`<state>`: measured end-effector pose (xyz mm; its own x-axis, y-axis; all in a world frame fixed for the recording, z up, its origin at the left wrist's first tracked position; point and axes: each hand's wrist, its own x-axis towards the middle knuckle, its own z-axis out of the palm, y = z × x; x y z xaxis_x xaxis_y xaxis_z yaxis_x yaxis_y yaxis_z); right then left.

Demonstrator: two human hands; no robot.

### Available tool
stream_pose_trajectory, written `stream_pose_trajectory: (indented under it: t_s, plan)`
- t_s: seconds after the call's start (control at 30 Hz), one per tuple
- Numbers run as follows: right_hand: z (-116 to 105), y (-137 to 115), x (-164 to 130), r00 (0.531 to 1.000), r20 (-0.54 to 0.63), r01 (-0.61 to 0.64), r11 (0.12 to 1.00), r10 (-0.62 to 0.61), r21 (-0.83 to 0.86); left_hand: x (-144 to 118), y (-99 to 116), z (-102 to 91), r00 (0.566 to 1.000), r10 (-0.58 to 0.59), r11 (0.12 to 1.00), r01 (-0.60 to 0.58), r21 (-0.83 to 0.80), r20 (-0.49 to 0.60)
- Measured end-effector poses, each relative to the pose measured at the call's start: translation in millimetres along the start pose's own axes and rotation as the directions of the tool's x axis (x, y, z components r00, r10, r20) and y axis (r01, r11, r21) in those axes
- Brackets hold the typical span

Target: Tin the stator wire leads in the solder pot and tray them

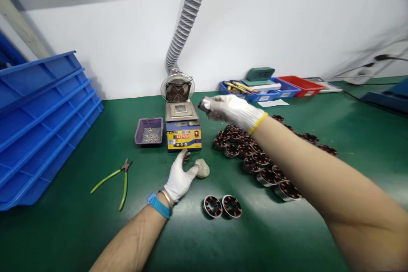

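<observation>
My right hand (pixel 223 109), in a white glove with a yellow cuff, holds a motor stator (pixel 204 105) tilted on its side, just right of the solder pot (pixel 181 112). Its fingers cover part of it. My left hand (pixel 180 177), gloved with darkened fingertips, rests on the green table in front of the pot, thumb and fingers apart. Its thumb lies against a pale, translucent lump (pixel 202 168). Two stators stand nearer to me, a left one (pixel 212 207) and a right one (pixel 232 206). Rows of more stators (pixel 251 165) spread under my right forearm.
Green-handled cutters (pixel 125 174) lie open at left. A purple tray (pixel 148 131) holds small metal bits beside the pot. Stacked blue crates (pixel 41 123) rise at far left. Behind are a ribbed grey duct (pixel 188 17), blue bins (pixel 266 97) and a red bin (pixel 301 85).
</observation>
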<state>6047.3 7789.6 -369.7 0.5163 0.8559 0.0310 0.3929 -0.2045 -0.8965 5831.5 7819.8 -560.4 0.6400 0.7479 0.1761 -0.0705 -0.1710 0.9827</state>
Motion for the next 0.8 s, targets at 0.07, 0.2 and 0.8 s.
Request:
stream_pose_trajectory:
  t_s: [0.07,0.2,0.8]
  plan:
    - [0,37,-49,0.999,0.014,-0.036,0.993,0.035,0.109,1,-3,-0.8,1.0,-0.008,0.999,0.007,-0.036,-0.019]
    - [15,109,-141,0.987,0.009,-0.159,0.984,0.16,-0.078,2,-11,-2.8,0.999,-0.021,0.996,0.018,-0.083,-0.037]
    - [21,104,-67,0.972,0.15,0.21,0.379,-0.182,-0.901,6,-7,-7.1,0.99,-0.057,0.977,0.029,-0.209,-0.126]
